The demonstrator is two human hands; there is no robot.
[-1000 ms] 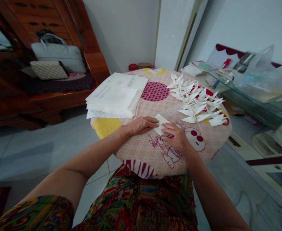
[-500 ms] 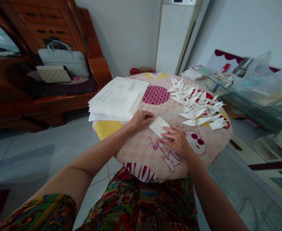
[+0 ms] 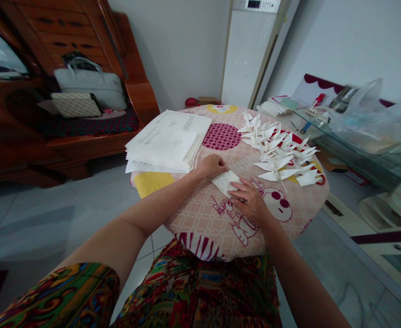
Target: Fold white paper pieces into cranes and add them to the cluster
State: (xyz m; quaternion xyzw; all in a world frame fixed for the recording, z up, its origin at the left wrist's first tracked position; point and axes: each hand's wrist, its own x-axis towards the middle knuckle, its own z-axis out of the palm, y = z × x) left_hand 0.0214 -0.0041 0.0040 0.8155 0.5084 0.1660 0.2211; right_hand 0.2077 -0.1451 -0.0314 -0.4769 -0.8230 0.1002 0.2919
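Note:
A small folded piece of paper [image 3: 225,182] with print on it lies on the patterned tablecloth [image 3: 193,214]. My left hand [image 3: 213,166] is closed at its upper edge, the fingers curled down over the paper and their tips partly hidden. On the paper's right corner rest the fingers of my right hand [image 3: 250,200], slightly spread and holding it against the table. Just beyond the paper a clear strip [image 3: 244,165], perhaps a ruler, lies flat. Several white folded paper cranes [image 3: 275,146] are gathered to the right of it.
A thick stack of printed sheets [image 3: 168,141] occupies the table's far left. Beyond the right edge stands a glass-topped cabinet [image 3: 357,152] with a plastic bag [image 3: 364,109] and more papers [image 3: 275,105]. A wooden sofa [image 3: 142,98] holding a pale bag [image 3: 91,86] is at the left.
My left hand has slid right and slightly up along the paper's upper edge, covering its top corner. My right hand stays almost in place.

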